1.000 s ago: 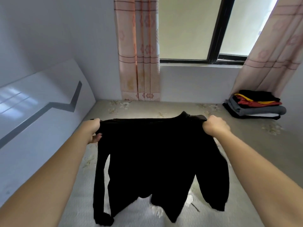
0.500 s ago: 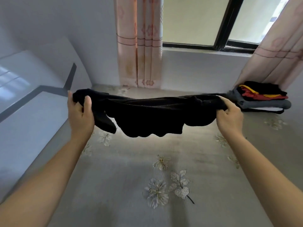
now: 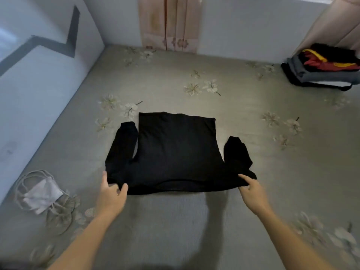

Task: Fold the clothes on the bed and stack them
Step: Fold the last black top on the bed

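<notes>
A black long-sleeved top (image 3: 176, 152) lies spread flat on the grey flowered bed (image 3: 194, 221), hem away from me and both sleeves bent along its sides. My left hand (image 3: 112, 193) pinches the near left shoulder corner between thumb and fingers. My right hand (image 3: 251, 190) holds the near right shoulder corner, fingers curled on the cloth. A stack of folded clothes (image 3: 323, 69), black, red, yellow and grey, sits at the far right of the bed.
A pale face mask with looped straps (image 3: 41, 193) lies on the bed at the near left. A white headboard panel (image 3: 39, 84) runs along the left side. A wall and pink curtains (image 3: 170, 24) close the far end.
The top hung from my raised hands, was swung out level, and now lies flat on the bed. Both hands have come down with it and my view has tilted downward.
</notes>
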`<act>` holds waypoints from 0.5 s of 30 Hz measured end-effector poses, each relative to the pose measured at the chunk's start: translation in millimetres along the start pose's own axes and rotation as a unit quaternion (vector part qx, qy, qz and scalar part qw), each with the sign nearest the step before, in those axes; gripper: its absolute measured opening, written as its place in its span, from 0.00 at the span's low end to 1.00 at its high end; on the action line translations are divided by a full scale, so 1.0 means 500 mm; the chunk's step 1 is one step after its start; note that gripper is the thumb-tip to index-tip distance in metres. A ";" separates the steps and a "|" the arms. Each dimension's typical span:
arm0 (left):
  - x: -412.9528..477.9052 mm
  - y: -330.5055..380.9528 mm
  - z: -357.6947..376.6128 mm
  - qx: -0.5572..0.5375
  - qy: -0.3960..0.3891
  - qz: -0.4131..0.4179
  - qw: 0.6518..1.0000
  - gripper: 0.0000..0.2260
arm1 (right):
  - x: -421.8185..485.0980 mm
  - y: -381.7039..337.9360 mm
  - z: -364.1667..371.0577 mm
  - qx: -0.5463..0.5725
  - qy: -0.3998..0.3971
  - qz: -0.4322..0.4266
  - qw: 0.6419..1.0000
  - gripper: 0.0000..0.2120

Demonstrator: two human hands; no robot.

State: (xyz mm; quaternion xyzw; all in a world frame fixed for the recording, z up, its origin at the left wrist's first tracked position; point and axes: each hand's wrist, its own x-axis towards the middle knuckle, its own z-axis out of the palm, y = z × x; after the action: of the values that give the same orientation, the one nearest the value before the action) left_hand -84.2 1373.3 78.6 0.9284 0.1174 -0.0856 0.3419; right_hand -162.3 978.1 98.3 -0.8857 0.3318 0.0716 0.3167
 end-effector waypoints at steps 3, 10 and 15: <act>-0.042 -0.059 0.040 0.030 -0.061 -0.043 0.997 0.21 | -0.035 0.062 0.081 -0.019 -0.081 0.068 0.994 0.22; -0.095 -0.195 0.116 0.064 -0.131 -0.180 0.973 0.15 | -0.123 0.149 0.183 -0.167 -0.203 0.078 0.962 0.27; -0.140 -0.239 0.171 0.086 -0.166 -0.341 0.921 0.21 | -0.162 0.194 0.207 -0.155 -0.284 0.094 0.942 0.28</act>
State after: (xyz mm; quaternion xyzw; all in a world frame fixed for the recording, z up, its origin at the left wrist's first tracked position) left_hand -190.9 1394.5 -42.6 0.8304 0.3607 -0.3601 0.2250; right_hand -277.5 1029.0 -5.6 -0.8315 0.2945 0.3999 0.2488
